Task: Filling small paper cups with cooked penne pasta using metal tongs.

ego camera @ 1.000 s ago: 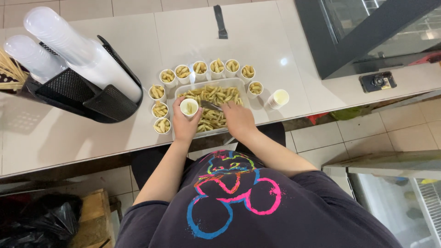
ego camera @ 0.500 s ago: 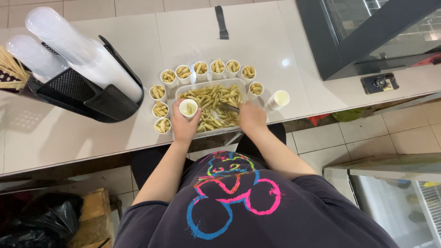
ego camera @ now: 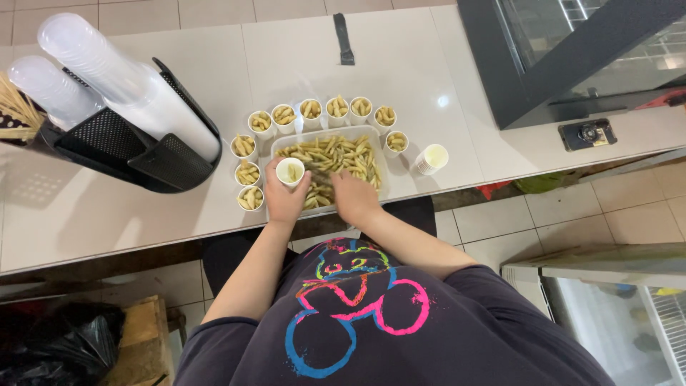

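Observation:
My left hand (ego camera: 284,197) holds a small white paper cup (ego camera: 290,171) over the near left corner of a clear tray (ego camera: 379,159) heaped with penne pasta (ego camera: 333,157). My right hand (ego camera: 354,196) reaches into the pasta at the tray's near side, fingers down among the pieces. Several small white cups filled with pasta (ego camera: 311,109) ring the tray along its far and left sides. One cup (ego camera: 431,159) lies on its side to the right of the tray.
A black mesh holder (ego camera: 121,146) with stacks of clear plastic cups (ego camera: 128,82) and wooden sticks (ego camera: 16,114) sits at the left. A dark display cabinet (ego camera: 572,50) stands at the right. A black strip (ego camera: 344,37) lies at the counter's far side.
My right hand has moved from the tray's right side toward its near middle, deeper into the pasta. My left hand keeps the cup in place.

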